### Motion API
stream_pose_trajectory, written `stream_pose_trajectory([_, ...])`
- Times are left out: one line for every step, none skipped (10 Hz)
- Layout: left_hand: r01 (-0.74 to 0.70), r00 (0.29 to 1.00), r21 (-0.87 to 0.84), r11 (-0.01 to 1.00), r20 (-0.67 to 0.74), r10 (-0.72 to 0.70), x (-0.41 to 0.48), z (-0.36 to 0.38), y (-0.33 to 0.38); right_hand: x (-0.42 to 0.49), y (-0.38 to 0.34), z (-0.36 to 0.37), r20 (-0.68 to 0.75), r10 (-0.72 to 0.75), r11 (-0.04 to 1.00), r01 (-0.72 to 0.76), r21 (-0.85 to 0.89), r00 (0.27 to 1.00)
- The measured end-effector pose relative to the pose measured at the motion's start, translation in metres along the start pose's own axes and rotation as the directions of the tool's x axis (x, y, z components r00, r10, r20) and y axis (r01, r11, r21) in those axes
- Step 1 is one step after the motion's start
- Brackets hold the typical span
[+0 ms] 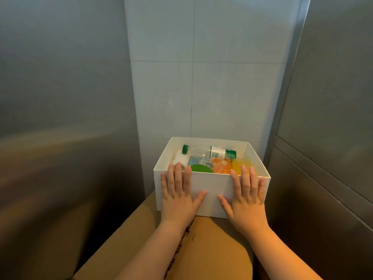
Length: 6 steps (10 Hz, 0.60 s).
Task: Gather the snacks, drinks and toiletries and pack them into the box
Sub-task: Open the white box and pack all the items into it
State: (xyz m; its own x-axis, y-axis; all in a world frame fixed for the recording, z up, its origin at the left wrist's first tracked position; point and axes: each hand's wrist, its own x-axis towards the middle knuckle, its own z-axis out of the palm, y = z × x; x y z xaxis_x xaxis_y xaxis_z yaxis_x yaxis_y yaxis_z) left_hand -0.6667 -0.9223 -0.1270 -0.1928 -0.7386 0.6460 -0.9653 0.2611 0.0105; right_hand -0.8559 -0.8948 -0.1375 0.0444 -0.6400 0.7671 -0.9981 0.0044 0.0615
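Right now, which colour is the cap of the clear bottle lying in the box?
The cap is green; head view.

White box [210,190] — green-capped bottle [210,152], orange pouch [221,166]

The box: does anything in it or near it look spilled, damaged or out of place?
Nothing looks spilled. A clear bottle lies on its side across the back of the box. The carton under the box has dark ragged marks along its seam; stain or tear, I cannot tell.

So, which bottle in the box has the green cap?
The clear bottle lying along the box's far wall; the white bottle beside it shows no green.
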Motion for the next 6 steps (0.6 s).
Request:
stream_pose_trajectory([0.000,1.000,0.008,1.000,-0.022,0.000,0.014,0.016,0.002,0.012,0.009,0.016,0.002,-0.008,1.000,0.008,0.000,1.000])
stream_pose_trajectory([0.004,0.999,0.027,1.000,-0.040,-0.003,0.024,0.027,0.005,0.021,0.014,0.028,0.000,-0.013,1.000,0.013,-0.009,1.000])
stream_pose_trajectory([0.005,1.000,0.044,0.999,-0.029,-0.004,0.027,0.030,0.007,0.024,0.017,0.033,0.024,-0.006,1.000,0.006,-0.010,1.000])
stream_pose_trajectory([0.010,0.998,0.036,0.999,-0.055,-0.008,0.026,0.028,0.010,0.023,0.017,0.029,0.048,-0.006,1.000,0.007,-0.014,0.999])
stream_pose_trajectory([0.005,0.999,0.023,1.000,-0.039,-0.004,0.023,0.017,0.012,0.020,0.011,0.014,0.089,0.023,1.000,-0.021,-0.020,0.996])
stream_pose_trajectory([0.018,0.998,-0.048,0.999,0.060,-0.015,-0.002,0.003,0.012,0.002,-0.004,-0.007,0.171,0.088,0.994,-0.098,0.048,0.981])
